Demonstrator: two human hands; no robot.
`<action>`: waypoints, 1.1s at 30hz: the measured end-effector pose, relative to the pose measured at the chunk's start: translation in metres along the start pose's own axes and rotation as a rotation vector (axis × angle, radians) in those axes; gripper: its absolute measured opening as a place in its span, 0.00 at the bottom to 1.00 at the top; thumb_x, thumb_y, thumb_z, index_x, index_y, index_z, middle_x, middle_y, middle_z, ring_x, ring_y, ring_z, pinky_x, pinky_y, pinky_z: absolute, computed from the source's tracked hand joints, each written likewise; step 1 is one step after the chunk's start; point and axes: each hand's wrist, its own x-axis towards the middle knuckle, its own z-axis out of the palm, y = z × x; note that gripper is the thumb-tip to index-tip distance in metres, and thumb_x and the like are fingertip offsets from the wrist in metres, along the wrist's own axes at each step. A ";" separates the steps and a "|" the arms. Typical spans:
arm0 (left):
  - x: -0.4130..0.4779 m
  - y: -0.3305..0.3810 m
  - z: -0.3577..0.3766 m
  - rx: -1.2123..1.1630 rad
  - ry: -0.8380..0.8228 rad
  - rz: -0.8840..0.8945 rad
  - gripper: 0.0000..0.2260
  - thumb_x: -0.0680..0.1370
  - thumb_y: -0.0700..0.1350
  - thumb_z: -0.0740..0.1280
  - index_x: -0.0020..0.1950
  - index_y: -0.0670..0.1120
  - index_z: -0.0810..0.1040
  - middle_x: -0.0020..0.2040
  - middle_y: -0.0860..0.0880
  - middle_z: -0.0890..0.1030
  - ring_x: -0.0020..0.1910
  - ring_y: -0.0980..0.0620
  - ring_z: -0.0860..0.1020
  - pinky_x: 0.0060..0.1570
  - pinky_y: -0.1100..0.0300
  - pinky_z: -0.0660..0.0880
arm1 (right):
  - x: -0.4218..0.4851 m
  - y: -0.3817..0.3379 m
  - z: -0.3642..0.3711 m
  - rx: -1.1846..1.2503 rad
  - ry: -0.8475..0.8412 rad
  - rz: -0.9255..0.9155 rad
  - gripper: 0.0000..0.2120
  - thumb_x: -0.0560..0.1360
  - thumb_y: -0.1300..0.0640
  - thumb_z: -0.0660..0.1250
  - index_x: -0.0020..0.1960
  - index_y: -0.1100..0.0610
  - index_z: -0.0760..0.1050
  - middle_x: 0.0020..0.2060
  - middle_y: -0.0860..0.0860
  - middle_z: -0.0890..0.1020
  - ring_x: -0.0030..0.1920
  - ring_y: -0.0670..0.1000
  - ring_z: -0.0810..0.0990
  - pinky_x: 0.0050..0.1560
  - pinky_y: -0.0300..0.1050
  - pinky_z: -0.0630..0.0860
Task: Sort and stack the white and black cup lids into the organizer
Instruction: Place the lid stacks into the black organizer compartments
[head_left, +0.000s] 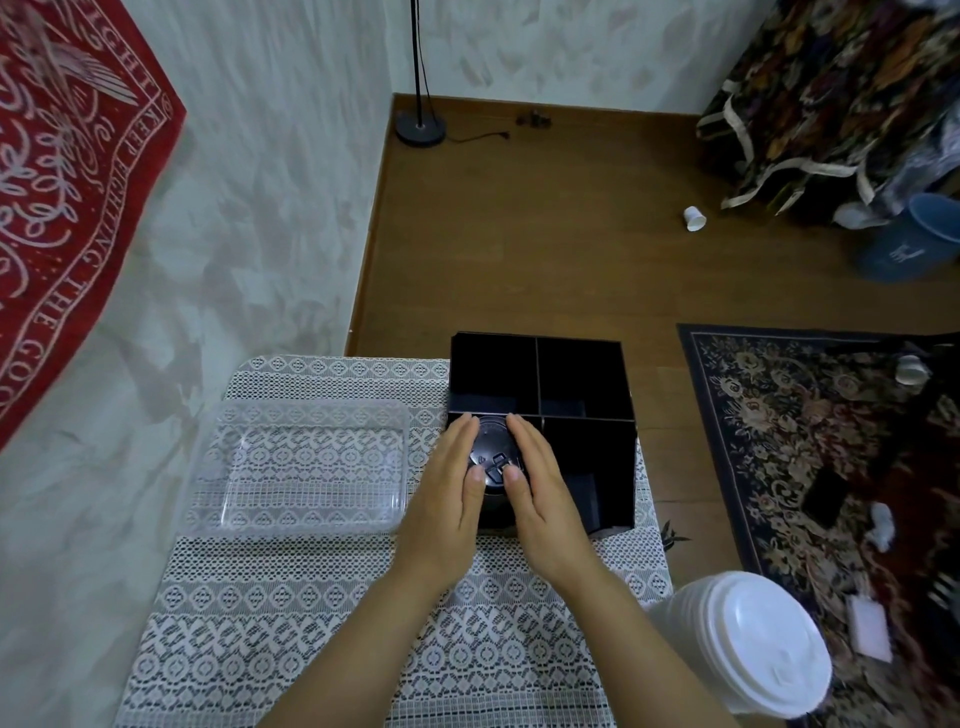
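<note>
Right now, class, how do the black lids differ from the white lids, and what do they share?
The black lids sit in the organizer, near-left compartment; the white lids stand outside it, by the near right corner of the table. The left hand and right hand flank the black lids with straight fingers; nothing touches the white lids. The black lids face up level; the white lids lean. Both are round cup lids.
</note>
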 end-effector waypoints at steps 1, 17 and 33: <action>-0.001 -0.001 0.002 0.010 0.001 0.006 0.21 0.80 0.60 0.45 0.73 0.61 0.50 0.73 0.68 0.51 0.73 0.69 0.50 0.68 0.76 0.49 | 0.000 0.002 0.001 -0.008 0.000 -0.011 0.20 0.83 0.49 0.51 0.73 0.40 0.51 0.75 0.40 0.56 0.73 0.31 0.52 0.67 0.23 0.51; -0.005 0.007 -0.004 0.018 -0.086 -0.103 0.19 0.78 0.65 0.43 0.69 0.70 0.48 0.74 0.67 0.46 0.74 0.68 0.43 0.71 0.70 0.42 | -0.005 -0.011 0.003 -0.134 0.012 0.057 0.22 0.83 0.50 0.50 0.74 0.39 0.46 0.77 0.39 0.47 0.68 0.24 0.42 0.63 0.19 0.46; -0.022 0.054 -0.024 -0.037 -0.046 -0.162 0.26 0.72 0.72 0.43 0.69 0.70 0.43 0.76 0.64 0.44 0.72 0.71 0.41 0.68 0.72 0.41 | -0.053 -0.072 -0.019 -0.090 0.165 0.022 0.23 0.80 0.43 0.49 0.71 0.34 0.44 0.77 0.38 0.47 0.74 0.32 0.44 0.66 0.24 0.47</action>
